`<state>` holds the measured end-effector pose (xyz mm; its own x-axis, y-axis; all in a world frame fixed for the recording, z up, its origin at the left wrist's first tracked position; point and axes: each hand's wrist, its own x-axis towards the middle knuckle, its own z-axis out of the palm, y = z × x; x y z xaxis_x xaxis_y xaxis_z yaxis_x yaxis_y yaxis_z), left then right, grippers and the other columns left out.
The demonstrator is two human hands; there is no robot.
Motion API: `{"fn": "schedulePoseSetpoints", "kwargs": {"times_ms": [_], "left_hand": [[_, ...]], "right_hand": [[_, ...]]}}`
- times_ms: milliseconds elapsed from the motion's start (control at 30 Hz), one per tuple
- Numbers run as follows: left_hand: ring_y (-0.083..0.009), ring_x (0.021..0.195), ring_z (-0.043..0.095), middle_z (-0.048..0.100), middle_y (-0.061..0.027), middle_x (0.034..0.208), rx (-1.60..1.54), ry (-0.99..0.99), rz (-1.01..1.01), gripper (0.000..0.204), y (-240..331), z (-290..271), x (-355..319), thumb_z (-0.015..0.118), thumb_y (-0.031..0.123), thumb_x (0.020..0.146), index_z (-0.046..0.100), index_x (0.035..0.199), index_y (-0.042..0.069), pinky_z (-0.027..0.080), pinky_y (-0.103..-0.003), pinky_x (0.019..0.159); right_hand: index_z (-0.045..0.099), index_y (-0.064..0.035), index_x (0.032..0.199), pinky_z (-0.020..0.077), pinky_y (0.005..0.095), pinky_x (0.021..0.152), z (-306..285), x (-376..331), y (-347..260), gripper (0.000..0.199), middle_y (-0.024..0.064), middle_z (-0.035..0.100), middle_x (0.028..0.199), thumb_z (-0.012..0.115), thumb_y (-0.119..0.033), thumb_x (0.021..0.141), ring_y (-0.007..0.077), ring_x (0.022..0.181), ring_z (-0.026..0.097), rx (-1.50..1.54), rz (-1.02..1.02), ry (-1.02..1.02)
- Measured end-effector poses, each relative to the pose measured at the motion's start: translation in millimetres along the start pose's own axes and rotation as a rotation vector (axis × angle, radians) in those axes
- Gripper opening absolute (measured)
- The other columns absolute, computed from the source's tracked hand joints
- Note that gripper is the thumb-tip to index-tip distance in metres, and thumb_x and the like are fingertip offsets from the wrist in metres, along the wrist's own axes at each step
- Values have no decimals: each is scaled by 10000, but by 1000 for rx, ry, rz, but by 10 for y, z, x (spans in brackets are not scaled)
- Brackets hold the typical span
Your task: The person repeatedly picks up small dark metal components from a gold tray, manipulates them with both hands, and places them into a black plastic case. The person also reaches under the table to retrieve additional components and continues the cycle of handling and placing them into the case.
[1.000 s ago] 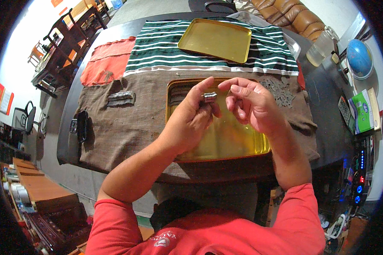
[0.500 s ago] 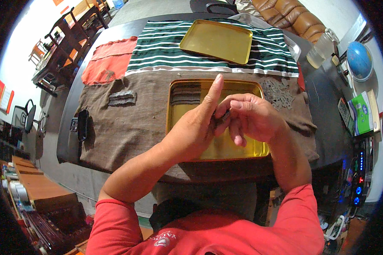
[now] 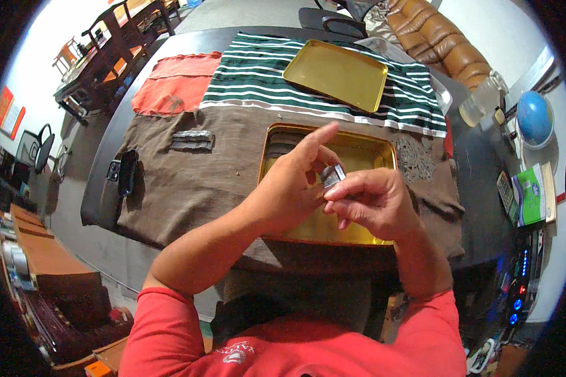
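Note:
Both my hands are raised over a shallow gold metal tray. My left hand curls its fingers round a small shiny grey block, perhaps several flat pieces together, its thumb sticking out. At the block's near end, the thumb and forefinger of my right hand pinch it. Neat rows of dark grey pieces lie in the tray's far left corner, partly hidden behind my left hand. A loose heap of small grey pieces is spread on the brown cloth to the tray's right.
Brown cloth covers the near table. Two short grey rows and a black case lie on its left. Beyond are a red cloth, a striped green cloth and a second gold tray. A plastic jug stands right.
My right hand has turned, and its fingers now pinch the grey block, which shows plainly between my hands. My left thumb leans further right. The whole view has shifted slightly.

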<state>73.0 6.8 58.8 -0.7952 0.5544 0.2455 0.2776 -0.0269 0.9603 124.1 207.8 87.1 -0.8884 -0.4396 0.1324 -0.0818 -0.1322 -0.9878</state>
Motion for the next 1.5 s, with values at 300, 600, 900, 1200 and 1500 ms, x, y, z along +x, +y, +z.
{"fn": "schedulePoseSetpoints", "kwargs": {"times_ms": [300,600,900,1200,1500], "left_hand": [[-99,888,600,652,-26,891,-254,-74,-110,192,-35,-50,29,567,163,1029,660,1018,-6,493,-267,786],[-39,728,459,533,72,765,-385,-257,-83,376,97,-74,-19,562,405,1070,586,853,99,374,-249,613],[-63,700,489,566,35,725,-273,-283,-95,482,134,-65,-50,461,409,1111,620,849,36,423,-268,614],[-75,691,461,541,30,756,-544,-54,-256,422,-14,-89,30,472,390,1105,636,864,85,377,-244,632],[-52,778,527,602,41,833,-400,-314,-68,324,-68,-56,6,539,340,1084,653,961,63,452,-250,705]], "right_hand": [[759,-66,1027,540,317,638,8,41,82,200,98,708,838,786,-28,832,228,730,699,-739,-538,43],[733,-16,986,593,287,602,-5,61,120,121,145,748,874,730,22,870,171,714,715,-292,-352,-122],[749,-10,943,546,276,691,19,-9,33,96,99,733,876,754,31,856,141,808,691,-36,-136,-161],[763,-31,904,462,272,627,1,11,76,168,62,718,819,822,53,771,117,711,616,-62,-189,-146],[723,-26,916,559,276,612,-31,69,138,194,175,725,918,713,123,792,175,777,697,-190,-284,-128]]}}
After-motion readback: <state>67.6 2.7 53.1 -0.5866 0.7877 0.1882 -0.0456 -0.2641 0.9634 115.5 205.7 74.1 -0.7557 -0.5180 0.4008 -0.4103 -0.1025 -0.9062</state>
